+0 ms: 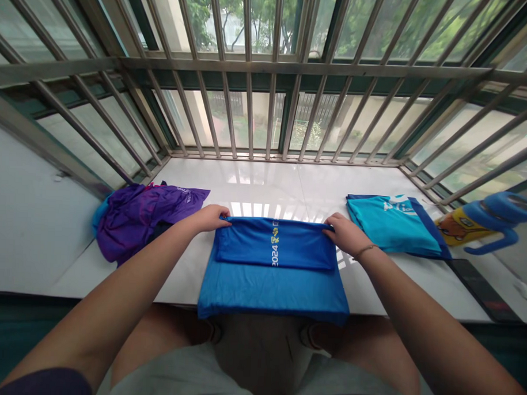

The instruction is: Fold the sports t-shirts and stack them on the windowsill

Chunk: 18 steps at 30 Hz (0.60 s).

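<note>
My left hand (211, 217) and right hand (346, 233) reach forward at the same level, well apart, palms down. Both arms are bare and stretched out, fingers curled in a pinch.

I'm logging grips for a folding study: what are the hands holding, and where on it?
Both hold the blue shirt: left hand and right hand pinch the two far corners of its folded-over upper layer.

A person is wearing light grey shorts (188, 379) and a dark purple short sleeve (45, 384), which is showing at the lower left edge; both forearms are showing bare. A thin bracelet (365, 250) is circling the wrist of the right hand (346, 234), while the left hand (211, 217) is wearing nothing
</note>
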Tool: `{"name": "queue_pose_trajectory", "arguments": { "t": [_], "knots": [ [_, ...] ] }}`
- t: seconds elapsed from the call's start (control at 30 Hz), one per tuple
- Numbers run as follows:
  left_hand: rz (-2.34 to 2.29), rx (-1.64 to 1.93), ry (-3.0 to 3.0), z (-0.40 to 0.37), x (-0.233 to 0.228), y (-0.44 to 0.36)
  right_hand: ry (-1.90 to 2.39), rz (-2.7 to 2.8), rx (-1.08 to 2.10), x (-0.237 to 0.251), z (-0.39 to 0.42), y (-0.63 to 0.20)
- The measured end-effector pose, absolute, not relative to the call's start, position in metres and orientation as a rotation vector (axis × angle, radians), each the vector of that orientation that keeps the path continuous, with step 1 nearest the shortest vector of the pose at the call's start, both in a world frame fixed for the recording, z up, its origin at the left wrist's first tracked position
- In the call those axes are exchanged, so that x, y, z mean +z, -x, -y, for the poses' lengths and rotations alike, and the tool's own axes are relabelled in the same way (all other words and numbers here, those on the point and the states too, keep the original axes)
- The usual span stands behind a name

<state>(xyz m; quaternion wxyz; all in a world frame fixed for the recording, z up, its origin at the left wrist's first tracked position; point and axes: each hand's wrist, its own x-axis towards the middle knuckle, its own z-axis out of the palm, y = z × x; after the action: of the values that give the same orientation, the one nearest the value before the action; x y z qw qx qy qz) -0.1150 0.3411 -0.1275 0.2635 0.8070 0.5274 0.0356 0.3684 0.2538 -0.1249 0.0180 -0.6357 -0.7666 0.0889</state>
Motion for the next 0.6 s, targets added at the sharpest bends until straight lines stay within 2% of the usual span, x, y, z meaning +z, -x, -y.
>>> {"name": "queue_pose_trajectory", "arguments": {
  "t": [0.17,0.3,0.4,0.6],
  "knots": [
    [-1.582,0.517,-2.078,-0.353,-0.099,0.109,1.929,2.138,-0.028,-0.096,-0.271,-0.37],
    [-1.536,0.67,-2.233,-0.331,-0.089,0.11,1.795,2.094,-0.107,-0.089,-0.247,-0.371],
    [-1.462,0.651,-2.385,-0.3,-0.104,0.116,1.775,2.13,-0.086,-0.108,-0.214,-0.372],
    [-1.397,0.382,-2.558,-0.24,-0.164,0.131,1.805,2.357,0.11,-0.167,-0.16,-0.379]
  ]
}}
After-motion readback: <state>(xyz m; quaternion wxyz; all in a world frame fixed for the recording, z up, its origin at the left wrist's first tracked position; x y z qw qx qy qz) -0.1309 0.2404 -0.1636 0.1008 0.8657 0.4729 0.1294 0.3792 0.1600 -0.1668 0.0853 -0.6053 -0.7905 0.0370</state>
